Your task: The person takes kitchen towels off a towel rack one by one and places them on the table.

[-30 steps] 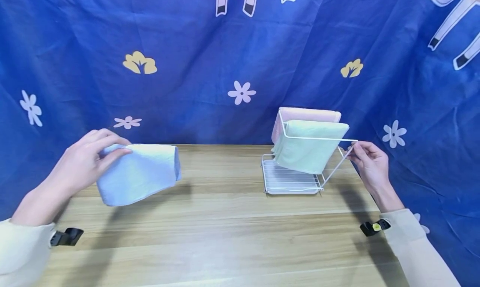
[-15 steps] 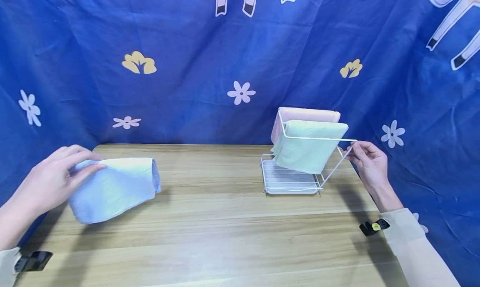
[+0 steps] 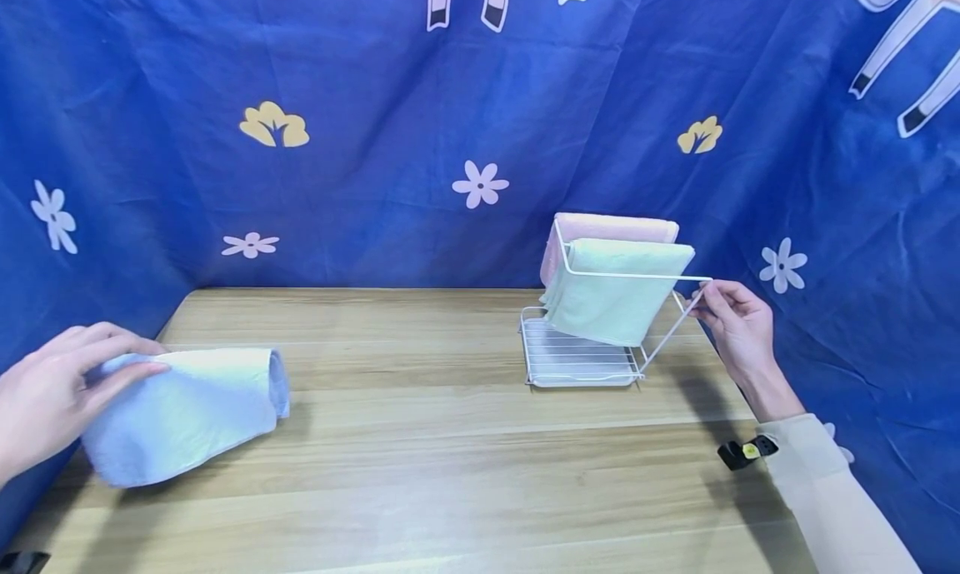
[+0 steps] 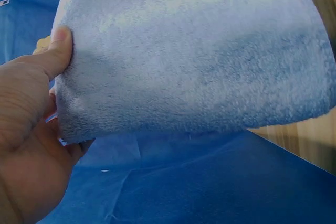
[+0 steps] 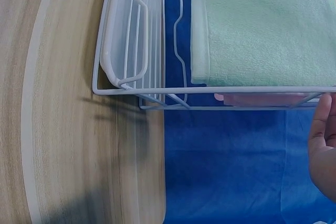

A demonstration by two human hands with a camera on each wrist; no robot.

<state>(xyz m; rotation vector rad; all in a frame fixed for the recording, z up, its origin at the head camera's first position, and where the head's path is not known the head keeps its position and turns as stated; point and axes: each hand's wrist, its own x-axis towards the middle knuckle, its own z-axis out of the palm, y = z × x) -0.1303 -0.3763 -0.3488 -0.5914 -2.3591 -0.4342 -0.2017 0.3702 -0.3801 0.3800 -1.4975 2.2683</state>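
At the left of the head view my left hand point(image 3: 71, 386) pinches the top edge of a folded light blue towel point(image 3: 187, 416). The towel hangs over the table's left side, and its fuzzy face fills much of the left wrist view. To the right, my right hand point(image 3: 738, 328) pinches the upper right corner of a white wire rack point(image 3: 652, 276). A folded mint green towel point(image 3: 618, 295) hangs on that rack in front of a pink towel point(image 3: 615, 224), which it partly hides. The right wrist view shows only part of the hand point(image 5: 325, 145), at the rack's frame.
The rack stands near the back right of the wooden table point(image 3: 405, 466), with a white tray point(image 3: 577, 382) under its base wires. A blue curtain point(image 3: 375, 116) with printed flowers hangs behind the table and along both sides.
My left hand has moved left and toward me, lower in the head view, carrying the blue towel with it. The right hand and the rack stay where they were.
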